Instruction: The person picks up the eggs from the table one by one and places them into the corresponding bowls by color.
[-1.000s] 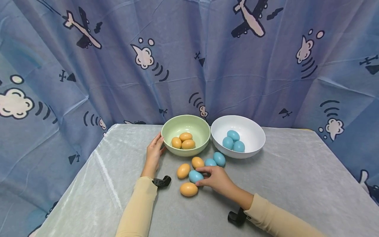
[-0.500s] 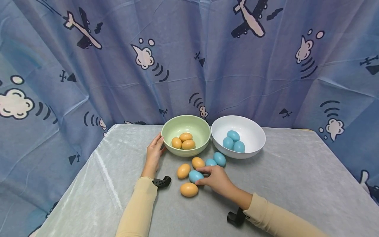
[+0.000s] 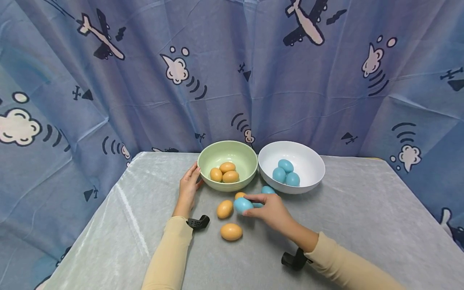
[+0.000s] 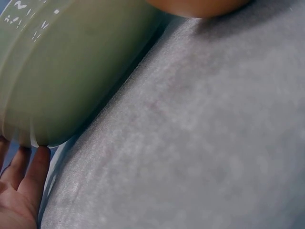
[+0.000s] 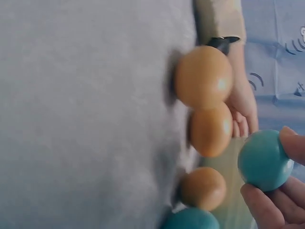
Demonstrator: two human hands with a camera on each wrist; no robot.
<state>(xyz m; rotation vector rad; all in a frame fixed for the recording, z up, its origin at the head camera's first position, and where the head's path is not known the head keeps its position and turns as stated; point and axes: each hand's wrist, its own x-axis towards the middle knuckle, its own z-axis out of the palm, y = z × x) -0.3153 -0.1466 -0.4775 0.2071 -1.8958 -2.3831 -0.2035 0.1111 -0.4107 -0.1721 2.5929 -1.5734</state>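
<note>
My right hand [image 3: 273, 211] pinches a blue egg [image 3: 243, 206] between thumb and fingers. In the right wrist view this blue egg [image 5: 265, 160] appears raised off the cloth. Beside the green bowl [image 3: 228, 151], my left hand [image 3: 187, 189] rests its extended fingers on the outer wall; the left wrist view has the fingertips [image 4: 42, 155] at the bowl's side. Several orange eggs sit inside that bowl. Nearby on the table lie orange eggs [image 3: 230, 232], one partly covered by the held egg. Two more blue eggs [image 3: 268, 189] are partly hidden behind the right hand.
A white bowl [image 3: 309, 161] with several blue eggs stands right of the green one, their rims nearly meeting. Grey cloth covers the table [image 3: 362, 209]. Behind it hangs a blue curtain [image 3: 224, 72] printed with planes. Black devices [image 3: 198, 222] are strapped to both wrists.
The right hand has lifted the blue egg from between the orange ones and shifted it slightly away from the person and rightward. The left hand and both bowls have stayed put.
</note>
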